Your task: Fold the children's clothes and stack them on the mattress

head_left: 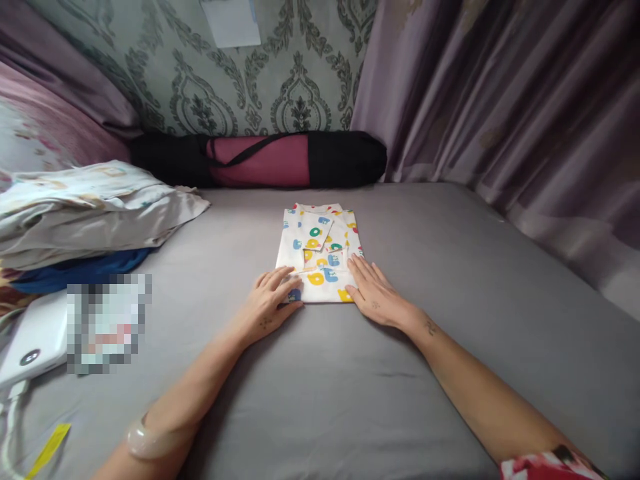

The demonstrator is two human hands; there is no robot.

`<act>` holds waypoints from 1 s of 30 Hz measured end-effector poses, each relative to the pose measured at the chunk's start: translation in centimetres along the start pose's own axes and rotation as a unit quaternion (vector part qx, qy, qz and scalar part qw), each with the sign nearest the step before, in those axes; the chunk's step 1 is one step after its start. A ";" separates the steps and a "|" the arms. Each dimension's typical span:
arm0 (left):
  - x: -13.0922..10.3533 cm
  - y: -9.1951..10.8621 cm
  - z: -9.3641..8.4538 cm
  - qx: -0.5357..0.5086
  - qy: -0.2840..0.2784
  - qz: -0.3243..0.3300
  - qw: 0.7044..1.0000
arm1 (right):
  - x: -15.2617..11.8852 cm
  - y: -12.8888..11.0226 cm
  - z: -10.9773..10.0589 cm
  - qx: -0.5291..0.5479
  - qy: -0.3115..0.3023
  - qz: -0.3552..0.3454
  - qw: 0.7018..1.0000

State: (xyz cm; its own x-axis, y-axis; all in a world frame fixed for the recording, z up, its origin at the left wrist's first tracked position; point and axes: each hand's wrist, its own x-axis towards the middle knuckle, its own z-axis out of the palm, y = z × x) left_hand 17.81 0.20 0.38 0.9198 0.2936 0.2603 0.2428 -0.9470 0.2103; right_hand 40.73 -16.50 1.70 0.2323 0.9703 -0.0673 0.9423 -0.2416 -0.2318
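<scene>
1. Gray sheet (325,380) lies under everything, with a patterned wall (255,80) behind and a purple curtain (450,87) on the right.
2. A folded white shirt (323,259) with bright shapes lies flat in the middle, its collar at the far end.
3. Left hand (274,299) rests on its near left corner, fingers loose and a bit bent.
4. Right hand (376,297) lies flat on its right edge, fingers stretched out.
5. One long black and pink bag (257,160) sits by the wall.

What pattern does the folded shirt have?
The shirt is white with blue, yellow, green and red motifs; head view.
</scene>
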 end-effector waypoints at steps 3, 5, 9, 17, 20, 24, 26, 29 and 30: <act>0.2 0.3 -0.2 0.002 0.010 0.049 0.999 | -0.4 -1.1 -0.5 0.002 0.022 -0.045 0.999; 0.3 0.5 -0.3 0.009 0.003 0.078 0.997 | -0.6 -1.9 -0.5 0.012 0.026 -0.085 0.996; 0.6 0.7 -0.3 0.022 0.001 0.098 0.995 | -0.7 -2.9 0.2 0.018 0.046 -0.131 0.990; 1.1 1.0 -0.5 0.018 0.041 0.055 0.997 | 0.2 0.0 0.6 0.008 0.091 -0.115 0.989; 0.9 0.6 -0.6 0.029 0.036 0.060 0.997 | 0.3 1.0 -0.4 0.018 0.082 -0.066 0.994; 0.5 -0.6 -0.7 0.022 0.031 0.041 0.998 | 0.2 1.7 -1.9 0.044 0.049 -0.039 0.997; 0.4 -1.2 -0.7 0.002 0.034 0.025 0.999 | 0.1 2.0 -2.4 0.061 0.042 -0.054 0.996; 0.3 -1.5 -0.8 -0.033 0.041 0.006 0.999 | 0.0 2.5 -2.9 0.071 0.037 -0.086 0.993; 0.3 -1.6 -0.9 -0.039 0.041 0.004 0.998 | 0.0 2.6 -3.1 0.070 0.037 -0.094 0.992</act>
State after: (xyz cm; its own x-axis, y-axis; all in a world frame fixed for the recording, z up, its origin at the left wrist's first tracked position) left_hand 17.41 1.89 1.01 0.8926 0.2981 0.3381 0.2072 -0.9375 0.2797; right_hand 43.89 -17.11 4.13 0.0769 0.9952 0.0600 0.9294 -0.0498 -0.3657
